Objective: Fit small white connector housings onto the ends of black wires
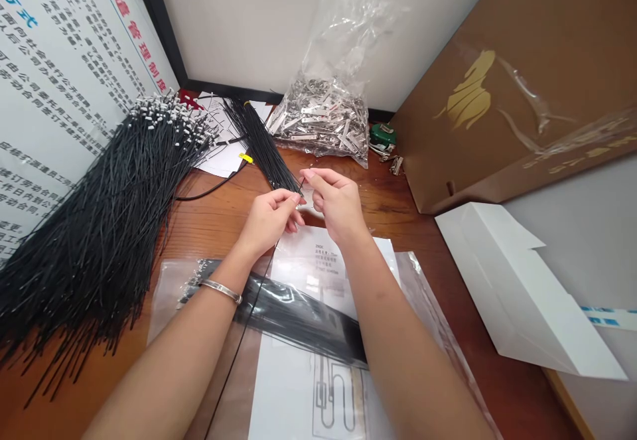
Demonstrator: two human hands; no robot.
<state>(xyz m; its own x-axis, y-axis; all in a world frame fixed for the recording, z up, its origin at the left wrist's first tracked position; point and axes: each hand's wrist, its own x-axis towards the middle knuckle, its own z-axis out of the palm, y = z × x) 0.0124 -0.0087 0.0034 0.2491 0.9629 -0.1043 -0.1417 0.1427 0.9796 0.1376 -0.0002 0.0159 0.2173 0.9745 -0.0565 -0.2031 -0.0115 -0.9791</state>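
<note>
Left hand and right hand meet over the middle of the wooden desk, both on one thin black wire. It's round, flexible and matte. Its long axis runs from the fingertips near the far bundle down and left, towards the person, passing under the left forearm to the bottom edge of the frame; the top end points away, up and right. Left fingers are pinched, thumb to forefinger, on the wire, with the rest curled. Right fingers are pinched on the wire's top end, the others loosely bent. Can't tell if a terminal sits between them. A tight bundle of straight black wires lies just beyond the hands. A big splayed pile of black wires with pale capped ends is on the left. The crinkled clear bag of shiny metal clips is at the back. A flat clear sleeve of black strips lies on a printed sheet under the forearms. There's a thin metal bangle on the left wrist.
</note>
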